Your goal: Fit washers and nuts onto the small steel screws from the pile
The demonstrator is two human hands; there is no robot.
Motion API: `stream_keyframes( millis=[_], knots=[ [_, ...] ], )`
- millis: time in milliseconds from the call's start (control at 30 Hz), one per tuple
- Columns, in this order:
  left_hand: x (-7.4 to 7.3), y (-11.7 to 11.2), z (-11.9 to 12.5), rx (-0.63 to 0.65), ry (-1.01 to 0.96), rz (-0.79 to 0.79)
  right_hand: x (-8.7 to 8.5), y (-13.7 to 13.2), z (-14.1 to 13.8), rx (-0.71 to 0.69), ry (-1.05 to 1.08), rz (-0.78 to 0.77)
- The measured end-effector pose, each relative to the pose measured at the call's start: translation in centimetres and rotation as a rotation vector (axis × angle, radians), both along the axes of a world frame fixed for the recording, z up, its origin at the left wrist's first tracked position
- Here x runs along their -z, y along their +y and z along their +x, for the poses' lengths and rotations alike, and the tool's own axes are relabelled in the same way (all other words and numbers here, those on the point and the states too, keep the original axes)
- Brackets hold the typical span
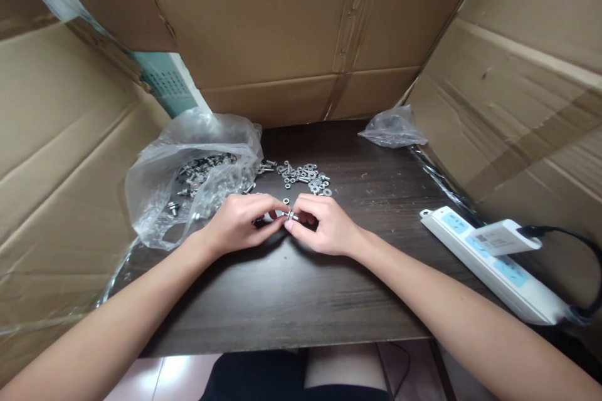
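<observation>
Between my two hands, low over the dark table, is a small metal bolt [293, 217] with a washer or nut on its shaft; which of these I cannot tell. My left hand [245, 219] pinches it from the left with thumb and index finger. From the right, my right hand [323, 223] has its thumb and fingertips closed on the same piece. A loose nut [286, 201] lies just beyond the fingertips. Farther back spreads a pile of bolts, nuts and washers [303, 177]. Some small pieces beside my left fingers are partly hidden.
An open clear plastic bag [155, 169] with many bolts stands at the left. A crumpled plastic bag [394, 128] lies at the back right. Along the right edge sits a white power strip [498, 269] with a plugged-in adapter [505, 238]. Cardboard walls [282, 19] enclose the table [282, 307].
</observation>
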State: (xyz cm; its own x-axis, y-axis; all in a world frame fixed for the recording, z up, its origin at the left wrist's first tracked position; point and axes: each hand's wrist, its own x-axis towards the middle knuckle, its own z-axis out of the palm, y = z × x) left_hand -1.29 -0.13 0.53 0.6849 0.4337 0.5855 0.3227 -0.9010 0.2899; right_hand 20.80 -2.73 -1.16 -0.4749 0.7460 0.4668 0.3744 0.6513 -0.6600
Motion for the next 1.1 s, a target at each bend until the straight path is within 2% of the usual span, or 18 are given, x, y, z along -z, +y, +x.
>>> stream_keyframes(
  millis=[1100],
  knots=[
    [0.23,-0.13,0.14,-0.011,-0.005,0.0,-0.05,0.13,0.15,-0.018,-0.004,0.012]
  ],
)
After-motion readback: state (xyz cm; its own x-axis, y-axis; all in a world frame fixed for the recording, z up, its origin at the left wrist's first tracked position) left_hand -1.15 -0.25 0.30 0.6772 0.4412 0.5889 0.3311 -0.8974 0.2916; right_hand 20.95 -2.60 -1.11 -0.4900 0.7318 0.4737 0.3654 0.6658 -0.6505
